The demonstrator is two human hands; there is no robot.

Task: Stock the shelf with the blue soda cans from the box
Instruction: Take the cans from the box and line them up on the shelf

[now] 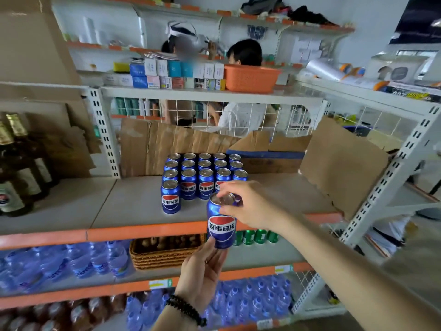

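A blue soda can (221, 223) is upright in the air just in front of the shelf's orange front edge (143, 231). My right hand (248, 206) grips its top rim from the right. My left hand (202, 273) holds its base from below. Several blue cans (205, 174) stand in tidy rows on the shelf board behind, with one can (170, 197) alone at the front left. The open cardboard box (269, 155) sits at the back right of the shelf, flaps up.
Dark glass bottles (16, 168) stand on the same shelf at far left. A large box flap (343, 163) leans at the right. Below are a wicker basket (164, 252), green cans (255, 236) and water bottles (71, 261). People stand behind the wire back panel (238, 115).
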